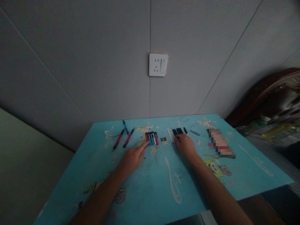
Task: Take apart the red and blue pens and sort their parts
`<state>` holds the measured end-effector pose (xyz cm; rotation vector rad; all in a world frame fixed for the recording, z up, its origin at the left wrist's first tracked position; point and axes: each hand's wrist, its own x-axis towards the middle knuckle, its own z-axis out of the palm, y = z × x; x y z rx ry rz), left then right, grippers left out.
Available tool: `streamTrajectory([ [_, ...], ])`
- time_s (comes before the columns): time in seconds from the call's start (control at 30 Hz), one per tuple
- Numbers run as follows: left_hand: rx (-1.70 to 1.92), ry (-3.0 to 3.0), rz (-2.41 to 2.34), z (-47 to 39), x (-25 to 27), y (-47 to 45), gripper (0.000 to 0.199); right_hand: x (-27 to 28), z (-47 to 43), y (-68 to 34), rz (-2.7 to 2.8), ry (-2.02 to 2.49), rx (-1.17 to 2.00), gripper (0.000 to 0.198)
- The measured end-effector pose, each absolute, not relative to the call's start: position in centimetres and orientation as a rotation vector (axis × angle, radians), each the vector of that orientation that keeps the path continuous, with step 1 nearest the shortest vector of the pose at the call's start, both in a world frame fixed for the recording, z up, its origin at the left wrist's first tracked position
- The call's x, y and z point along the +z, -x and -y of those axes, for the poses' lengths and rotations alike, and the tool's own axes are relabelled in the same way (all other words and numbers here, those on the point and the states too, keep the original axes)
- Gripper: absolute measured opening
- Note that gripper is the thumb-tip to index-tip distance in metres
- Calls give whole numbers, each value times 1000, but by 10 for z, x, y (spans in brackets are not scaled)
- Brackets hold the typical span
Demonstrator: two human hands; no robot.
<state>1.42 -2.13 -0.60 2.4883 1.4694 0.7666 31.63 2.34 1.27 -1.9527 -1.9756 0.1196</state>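
My left hand [133,158] is at the near left end of a row of pen barrels [153,138] in pink, blue and white with dark tips. Its finger and thumb close on a blue pen barrel [147,145] there. My right hand [187,146] has its fingers curled together at the near end of several black pen parts [179,130]; what they hold is hidden. Thin white refills [170,135] lie just left of that hand. Small dark pieces [163,139] sit between the two groups, and several springs [195,132] lie right of the black parts.
Two pink-and-black pens [128,138] and a blue-and-black pen [125,126] lie at the left on the blue patterned table [154,184]. A pixelated flat item [221,143] is at the right. The wall behind has a socket [158,64].
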Motion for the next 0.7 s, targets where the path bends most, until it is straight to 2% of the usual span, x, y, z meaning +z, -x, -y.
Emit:
streamTrajectory([
  [0.7,723,-2481,-1453,21,-10,-15,41,7,-27,-318,1991,1933,118,29],
])
